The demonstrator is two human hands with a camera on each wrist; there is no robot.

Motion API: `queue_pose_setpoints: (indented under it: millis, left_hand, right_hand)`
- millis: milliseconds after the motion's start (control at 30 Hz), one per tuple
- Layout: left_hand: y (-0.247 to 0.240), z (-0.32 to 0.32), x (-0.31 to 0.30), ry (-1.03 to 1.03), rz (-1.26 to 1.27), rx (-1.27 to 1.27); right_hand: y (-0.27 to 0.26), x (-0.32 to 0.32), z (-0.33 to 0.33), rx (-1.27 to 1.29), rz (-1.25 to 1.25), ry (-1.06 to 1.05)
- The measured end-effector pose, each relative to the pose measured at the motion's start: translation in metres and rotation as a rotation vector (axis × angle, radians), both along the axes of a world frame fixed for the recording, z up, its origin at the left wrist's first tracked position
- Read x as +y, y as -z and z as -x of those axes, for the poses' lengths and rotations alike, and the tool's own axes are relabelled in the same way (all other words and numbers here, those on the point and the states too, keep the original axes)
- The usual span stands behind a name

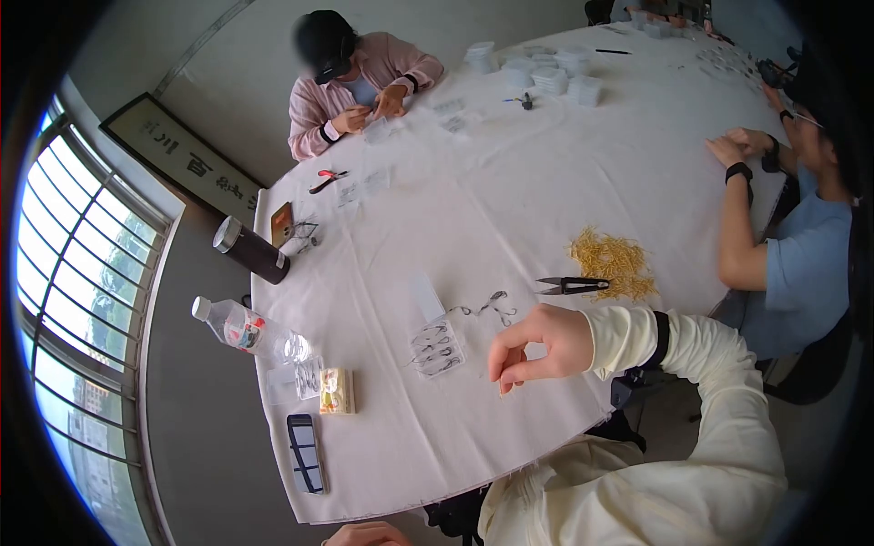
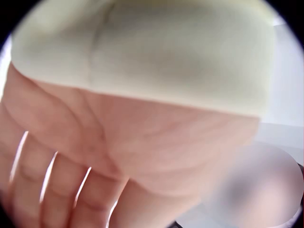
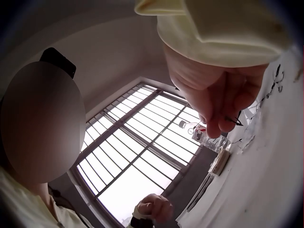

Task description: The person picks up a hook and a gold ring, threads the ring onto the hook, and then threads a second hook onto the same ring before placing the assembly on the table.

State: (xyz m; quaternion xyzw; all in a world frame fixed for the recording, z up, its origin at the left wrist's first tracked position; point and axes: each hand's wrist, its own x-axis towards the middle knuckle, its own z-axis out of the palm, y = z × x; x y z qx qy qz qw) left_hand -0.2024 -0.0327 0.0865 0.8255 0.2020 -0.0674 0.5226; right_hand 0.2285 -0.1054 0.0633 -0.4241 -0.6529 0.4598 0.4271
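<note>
My right hand (image 1: 543, 346) is over the table's near side, thumb and fingertips together. In the right wrist view its fingertips pinch a small dark fish hook (image 3: 235, 121), mostly hidden by the fingers. Left of that hand lies a clear plastic box (image 1: 439, 371) with its lid up and several dark hooks inside. More loose dark hooks (image 1: 499, 308) lie in a tangle beyond the box. My left hand (image 1: 369, 535) is low at the bottom edge of the head view, below the table edge. The left wrist view shows its palm (image 2: 156, 147) with relaxed fingers, holding nothing.
Black thread snips (image 1: 572, 286) lie against a pile of yellow strands (image 1: 612, 262). Along the left edge are a plastic bottle (image 1: 246, 329), a dark flask (image 1: 253, 250), a tissue pack (image 1: 337, 391) and a phone (image 1: 307, 453). Other people sit around the table.
</note>
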Motion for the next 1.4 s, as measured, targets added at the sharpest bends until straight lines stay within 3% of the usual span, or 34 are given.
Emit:
queue_pose_setpoints:
  millis: [67, 133, 233, 400, 767, 900, 1067, 1267, 1400]
  left_hand:
    - [-0.034, -0.031, 0.017, -0.160, 0.070, -0.003]
    - [-0.023, -0.052, 0.048, -0.257, 0.043, -0.376]
    - [-0.022, -0.101, 0.103, -0.202, -0.001, -0.548]
    - [-0.026, -0.162, 0.127, -0.103, 0.065, -0.669]
    - [0.037, -0.208, 0.052, -0.248, 0.162, -0.555]
    - [0.056, -0.222, 0.059, -0.337, 0.183, -0.676]
    - [0.075, -0.214, 0.064, -0.399, 0.184, -0.797]
    - [0.083, -0.216, 0.065, -0.355, 0.115, -0.736]
    - [0.081, -0.215, 0.061, -0.338, 0.086, -0.701]
  right_hand:
    - [0.007, 0.006, -0.003, -0.009, 0.010, 0.004]
    - [0.004, 0.013, -0.009, -0.017, 0.068, -0.009]
    - [0.001, 0.025, -0.016, -0.077, 0.066, 0.011]
    - [-0.006, 0.023, -0.004, -0.058, 0.032, 0.083]
    - [0.022, 0.009, 0.043, 0.040, -0.073, 0.259]
    - [0.030, 0.032, 0.034, 0.079, -0.110, 0.278]
    - [0.033, 0.040, 0.038, 0.023, -0.094, 0.331]
    - [0.043, 0.039, 0.041, -0.164, -0.357, 0.500]
    - [0.042, 0.033, 0.041, -0.270, -0.397, 0.507]
